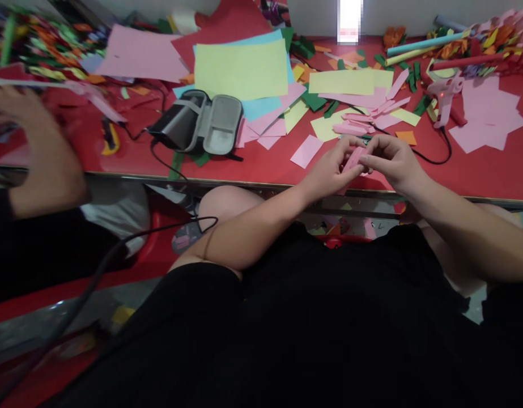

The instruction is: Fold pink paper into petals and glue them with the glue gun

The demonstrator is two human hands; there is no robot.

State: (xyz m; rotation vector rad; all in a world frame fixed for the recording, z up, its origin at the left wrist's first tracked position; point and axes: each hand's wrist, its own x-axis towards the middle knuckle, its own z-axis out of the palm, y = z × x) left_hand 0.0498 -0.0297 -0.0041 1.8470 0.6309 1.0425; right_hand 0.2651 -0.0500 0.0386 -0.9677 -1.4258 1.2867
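Close to the table's front edge, my left hand (pixel 331 167) is closed around a piece of folded pink paper (pixel 353 161). The fingers of my right hand (pixel 391 161) pinch the same paper from its right side. Just behind my hands lie several folded pink paper strips (pixel 354 124). A small pink paper rectangle (pixel 306 151) rests flat to the left of my left hand. Part of the held paper is hidden by my fingers.
A pink glue gun (pixel 445 99) with a black cable stands right of my hands, beside pink sheets (pixel 486 113). To the left are an open grey case (pixel 221 124), a yellow sheet (pixel 242 69) and a yellow-black cutter (pixel 110 136). A co-worker's arm (pixel 44 141) reaches in at far left.
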